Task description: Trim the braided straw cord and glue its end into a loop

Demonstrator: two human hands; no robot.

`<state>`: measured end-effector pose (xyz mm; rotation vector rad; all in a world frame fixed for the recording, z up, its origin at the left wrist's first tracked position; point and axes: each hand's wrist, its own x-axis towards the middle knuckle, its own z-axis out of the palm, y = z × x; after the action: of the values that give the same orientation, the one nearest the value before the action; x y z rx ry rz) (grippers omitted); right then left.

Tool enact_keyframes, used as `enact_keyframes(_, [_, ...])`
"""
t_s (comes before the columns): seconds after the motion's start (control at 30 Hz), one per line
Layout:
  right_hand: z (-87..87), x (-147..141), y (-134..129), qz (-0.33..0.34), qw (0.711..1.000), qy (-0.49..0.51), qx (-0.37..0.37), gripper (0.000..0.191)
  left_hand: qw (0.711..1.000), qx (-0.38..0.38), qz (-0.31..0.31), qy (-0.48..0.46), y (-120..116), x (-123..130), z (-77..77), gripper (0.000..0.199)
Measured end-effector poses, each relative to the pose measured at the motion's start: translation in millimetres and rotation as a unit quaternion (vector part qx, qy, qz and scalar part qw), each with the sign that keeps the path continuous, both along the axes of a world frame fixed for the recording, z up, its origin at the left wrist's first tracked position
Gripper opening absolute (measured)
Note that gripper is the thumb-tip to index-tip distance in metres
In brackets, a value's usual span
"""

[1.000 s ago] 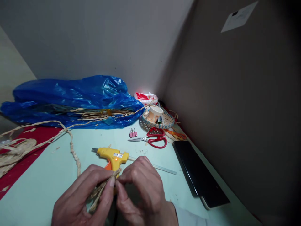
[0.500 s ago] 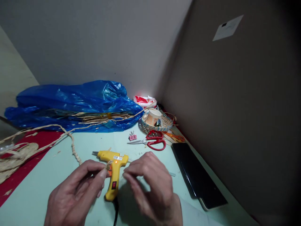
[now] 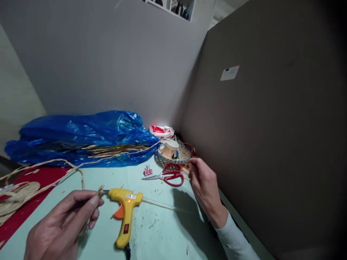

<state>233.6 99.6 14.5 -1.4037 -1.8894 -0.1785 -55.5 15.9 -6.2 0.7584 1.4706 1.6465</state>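
My left hand [image 3: 63, 222] pinches the end of a braided straw cord [image 3: 101, 191] between thumb and forefinger, close by the tip of a yellow glue gun [image 3: 126, 206]. The glue gun lies on its side with its orange trigger to the left, a light glowing on it, and a clear glue stick [image 3: 162, 206] sticking out of its back. My right hand [image 3: 204, 186] is held out to the right, thumb and fingers closed together beside a small woven basket [image 3: 185, 157]. Whatever those fingers might hold is too small to make out.
Red-handled scissors [image 3: 172, 177] and a pink binder clip [image 3: 148, 170] lie beyond the glue gun. A paper cup [image 3: 170, 148] sits in the basket. Behind is a blue plastic bag [image 3: 81, 126] of straw strips. A coiled straw piece [image 3: 16, 202] rests on red cloth at left.
My right hand has moved from beside the glue gun away to the right, towards the basket. My left hand has shifted left with the cord end. The view has tilted up.
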Motion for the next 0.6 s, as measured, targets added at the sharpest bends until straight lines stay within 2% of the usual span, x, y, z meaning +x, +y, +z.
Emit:
enact_keyframes(0.1, [-16.3, -5.7, 13.7, 0.002, 0.993, -0.104, -0.06, 0.015, 0.999, -0.01, -0.037, -0.036, 1.0, -0.9, 2.6, 0.037])
enact_keyframes(0.17, [-29.6, -13.3, 22.6, 0.014, 0.981, -0.169, -0.095, 0.009, 0.998, -0.012, -0.039, -0.055, 0.9, 1.3, 5.1, 0.04])
enact_keyframes(0.27, [-43.3, -21.3, 30.8, 0.029, 0.963, -0.232, -0.133, 0.022, 0.996, -0.014, -0.03, -0.083, -0.3, 6.5, 12.2, 0.047])
enact_keyframes(0.37, [-46.6, -21.8, 32.3, 0.034, 0.955, -0.255, -0.146, 0.022, 0.996, -0.013, -0.029, -0.089, -2.5, 11.7, 23.7, 0.047])
enact_keyframes(0.47, [-44.9, -18.8, 30.4, 0.049, 0.956, -0.249, -0.145, 0.014, 0.995, -0.001, -0.043, -0.086, -4.8, 15.0, 34.3, 0.044])
enact_keyframes(0.6, [-38.9, -11.6, 25.2, 0.072, 0.966, -0.207, -0.14, 0.011, 0.994, 0.012, -0.04, -0.097, -6.8, 15.8, 40.0, 0.041])
